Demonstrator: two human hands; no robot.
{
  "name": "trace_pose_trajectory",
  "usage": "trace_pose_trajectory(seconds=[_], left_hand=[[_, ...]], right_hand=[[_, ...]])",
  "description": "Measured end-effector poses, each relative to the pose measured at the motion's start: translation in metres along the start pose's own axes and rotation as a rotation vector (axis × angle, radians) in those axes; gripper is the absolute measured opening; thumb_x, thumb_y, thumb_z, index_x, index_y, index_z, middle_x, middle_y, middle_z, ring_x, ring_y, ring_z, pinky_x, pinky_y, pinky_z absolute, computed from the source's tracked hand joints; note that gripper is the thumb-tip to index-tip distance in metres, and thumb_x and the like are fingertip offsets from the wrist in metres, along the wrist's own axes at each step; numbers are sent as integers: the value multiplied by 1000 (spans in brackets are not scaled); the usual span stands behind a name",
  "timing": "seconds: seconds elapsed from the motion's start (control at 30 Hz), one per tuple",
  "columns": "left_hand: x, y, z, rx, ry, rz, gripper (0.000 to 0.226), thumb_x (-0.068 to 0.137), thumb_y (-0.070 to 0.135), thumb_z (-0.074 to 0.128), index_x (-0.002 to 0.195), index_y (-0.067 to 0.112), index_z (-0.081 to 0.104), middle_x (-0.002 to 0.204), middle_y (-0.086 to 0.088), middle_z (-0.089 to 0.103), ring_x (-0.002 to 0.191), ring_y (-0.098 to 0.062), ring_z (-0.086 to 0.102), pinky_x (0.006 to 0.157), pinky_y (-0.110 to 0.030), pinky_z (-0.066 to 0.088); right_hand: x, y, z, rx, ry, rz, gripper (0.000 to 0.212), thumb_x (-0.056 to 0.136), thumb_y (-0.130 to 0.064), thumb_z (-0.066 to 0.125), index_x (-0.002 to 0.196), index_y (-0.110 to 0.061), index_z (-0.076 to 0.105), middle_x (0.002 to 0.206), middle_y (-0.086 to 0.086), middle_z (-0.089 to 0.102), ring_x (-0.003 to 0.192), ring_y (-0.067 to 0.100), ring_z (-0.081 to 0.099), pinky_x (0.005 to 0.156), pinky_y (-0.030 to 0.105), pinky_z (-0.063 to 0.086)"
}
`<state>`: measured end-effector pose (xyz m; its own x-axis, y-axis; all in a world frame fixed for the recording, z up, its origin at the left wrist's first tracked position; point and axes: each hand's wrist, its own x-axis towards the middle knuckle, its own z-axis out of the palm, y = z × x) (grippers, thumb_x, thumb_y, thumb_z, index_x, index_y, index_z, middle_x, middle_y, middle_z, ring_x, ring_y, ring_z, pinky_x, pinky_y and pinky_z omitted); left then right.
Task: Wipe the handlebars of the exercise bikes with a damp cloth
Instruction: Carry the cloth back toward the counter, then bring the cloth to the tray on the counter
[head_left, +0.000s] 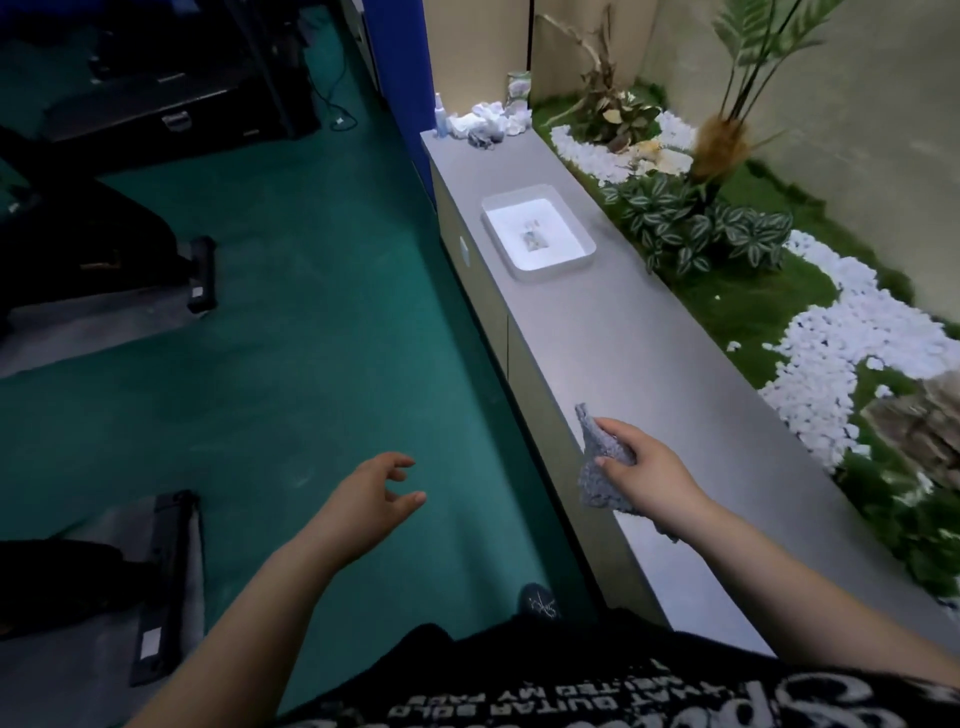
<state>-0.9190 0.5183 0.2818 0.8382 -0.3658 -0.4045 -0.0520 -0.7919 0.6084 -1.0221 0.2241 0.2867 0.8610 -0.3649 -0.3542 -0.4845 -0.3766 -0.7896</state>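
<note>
Black printed fabric of a shirt (597, 680) is filling the bottom edge of the view, and a dark shoe (540, 603) is peeking out just above it on the green floor (322, 332). Both bare forearms are reaching forward from there. On the person's left, the left hand (371, 496) is hanging over the floor, touching nothing, its fingers loosely curled and slightly spread, the thumb standing apart from them. On the other side, the right hand (641, 475) is gripping a grey cloth (597, 467), with thumb and fingers curled round the bunched fabric; one corner is sticking up past the thumb and the rest is drooping below the palm. Hand and cloth are sitting at the near front edge of a long grey counter (613, 332), and whether the cloth is touching the surface is unclear. Farther along the counter, a white tray (537, 231) is holding a small blurred item. At the far end, a spray bottle (441, 117) is standing just beside a heap of crumpled white rags (488, 119). Beyond the counter, plants (696, 228) are growing among white pebbles (841, 358). Dark bike bases (200, 273) are standing on grey mats at the left; no handlebars are showing.
</note>
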Motion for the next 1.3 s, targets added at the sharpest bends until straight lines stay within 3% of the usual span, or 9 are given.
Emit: trace_pose_trajectory(seconds=[0.1,0.27,0.4,0.5,0.73,0.9,1.03,1.2,1.3], left_hand=[[61,25,-32,-9,48,0,45,85,35,64,126,28,48,116,7,54,92,-6,58,80,-26,48],[156,46,-75,-66,100,26,42,84,31,66,123,27,51,113,7,55,88,-5,58,73,-23,45],[241,42,-102,-58,65,41,43,83,31,67,123,27,51,113,6,56,86,-4,59,74,-24,47],[308,38,-128,-40,9,57,44,84,33,66,125,28,49,114,8,55,88,-3,58,75,-24,49],[462,61,-190,93,-145,170,46,84,35,65,126,29,48,116,7,53,91,-5,58,83,-27,49],[555,107,-206,152,-219,261,46,85,33,64,127,29,47,117,7,52,94,-9,58,84,-28,48],[625,139,-194,209,-251,318,45,84,32,64,127,27,49,119,4,52,93,-10,57,87,-28,46],[713,172,-160,202,-197,309,43,87,29,61,128,25,49,124,2,50,97,-8,53,85,-23,41],[762,183,-136,178,-184,273,44,88,29,60,130,25,47,129,3,44,103,-8,49,84,-22,38]], right_hand=[[71,-36,-16,0,-12,-27,44,92,-15,54,133,-31,50,121,-6,56,103,18,58,88,37,53],[173,-83,-23,18,-5,-62,44,92,-13,53,131,-31,51,117,-8,56,101,16,57,75,25,50],[248,-103,-11,40,-12,-14,43,92,-13,53,131,-31,51,119,-7,56,97,14,56,52,6,43],[302,-119,0,64,14,32,43,92,-10,53,130,-30,52,118,-5,57,94,13,56,49,2,41],[414,-171,4,117,112,154,44,89,-13,56,130,-30,52,118,-2,60,92,15,58,47,2,40],[469,-193,-14,148,178,254,32,90,-13,54,120,-24,50,101,-1,61,61,5,58,36,10,36],[516,-190,-32,242,215,328,23,90,-6,50,112,-13,49,84,-5,58,31,-1,47,29,11,28],[589,-172,-52,313,237,392,21,88,-1,49,107,-12,51,74,-2,57,30,-1,46,31,11,30],[634,-153,-55,314,262,392,22,83,-3,52,103,-13,55,72,5,63,46,2,58,46,13,44]])
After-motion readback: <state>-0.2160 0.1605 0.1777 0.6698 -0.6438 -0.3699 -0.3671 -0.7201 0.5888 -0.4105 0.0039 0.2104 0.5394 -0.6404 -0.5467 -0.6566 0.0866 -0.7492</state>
